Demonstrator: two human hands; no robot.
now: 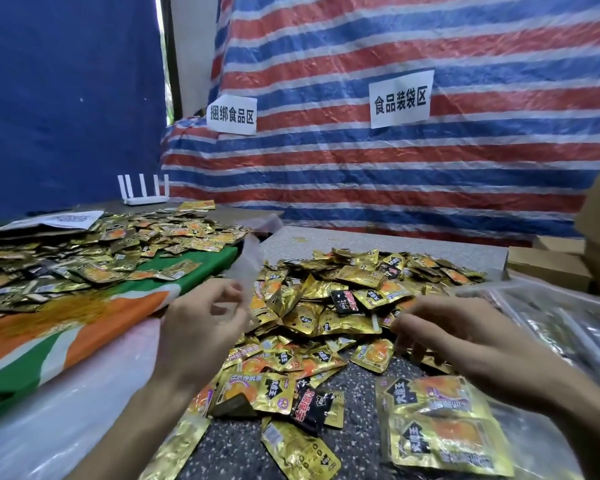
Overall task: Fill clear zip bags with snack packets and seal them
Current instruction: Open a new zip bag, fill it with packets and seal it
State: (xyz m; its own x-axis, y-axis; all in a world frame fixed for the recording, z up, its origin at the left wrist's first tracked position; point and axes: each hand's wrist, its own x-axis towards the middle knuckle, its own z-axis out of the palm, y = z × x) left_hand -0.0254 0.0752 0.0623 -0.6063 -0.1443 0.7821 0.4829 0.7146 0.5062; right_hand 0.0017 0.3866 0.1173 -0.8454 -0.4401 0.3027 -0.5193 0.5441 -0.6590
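Packets (298, 452) cover the table (357, 441). Left hand (205, 323) pinches a bag (249, 261). Right hand (465, 337) curls over packets, grip unclear.

At twelve o'clock the tarp (395, 168) runs in red, blue and white stripes; at ten o'clock the second tarp (66, 98) is plain dark blue. The signs (400, 98) are white with black characters, and the router (145, 199) is white. The packets (312, 327) are gold with orange patches and black labels; a few (343, 301) are black with red lettering. The bag (248, 261) is clear. At nine o'clock the cloth (84, 327) is green, orange and white. The table (361, 427) is speckled grey.
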